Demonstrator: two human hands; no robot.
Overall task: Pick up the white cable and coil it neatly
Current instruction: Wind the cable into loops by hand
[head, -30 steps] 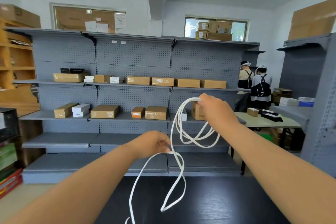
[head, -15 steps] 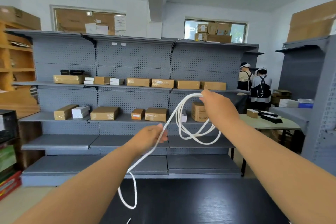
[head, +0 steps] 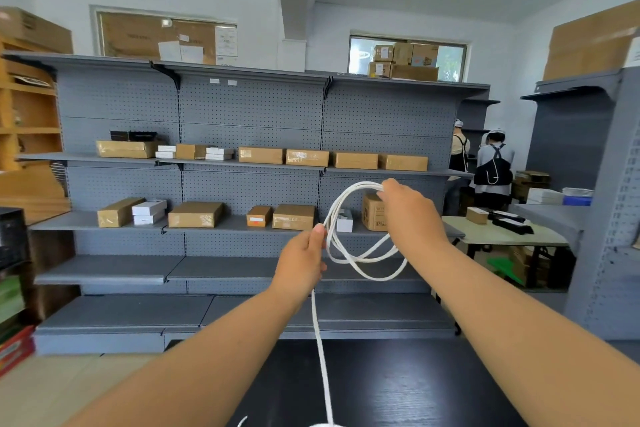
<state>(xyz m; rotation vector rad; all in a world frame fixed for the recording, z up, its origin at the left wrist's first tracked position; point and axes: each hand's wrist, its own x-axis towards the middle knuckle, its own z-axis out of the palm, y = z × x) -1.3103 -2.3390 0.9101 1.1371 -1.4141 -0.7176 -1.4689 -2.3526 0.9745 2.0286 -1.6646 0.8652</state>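
Note:
The white cable (head: 360, 258) hangs in several loops in mid-air in front of me. My right hand (head: 410, 210) grips the top of the loops at chest height. To its lower left, my left hand (head: 304, 262) pinches one strand of the cable beside the loops. From the left hand a single strand drops straight down to the black table (head: 398, 388), where its end lies at the frame's bottom edge.
A grey pegboard shelf unit (head: 242, 184) with cardboard boxes stands behind the table. Two people (head: 491, 166) stand at the back right by a pale table (head: 502, 236). A grey shelf upright (head: 609, 218) rises at the right.
My left hand has risen and moved right, close to the loops, pulling the hanging strand up and straight. My right hand has stayed at about the same height, holding the loops.

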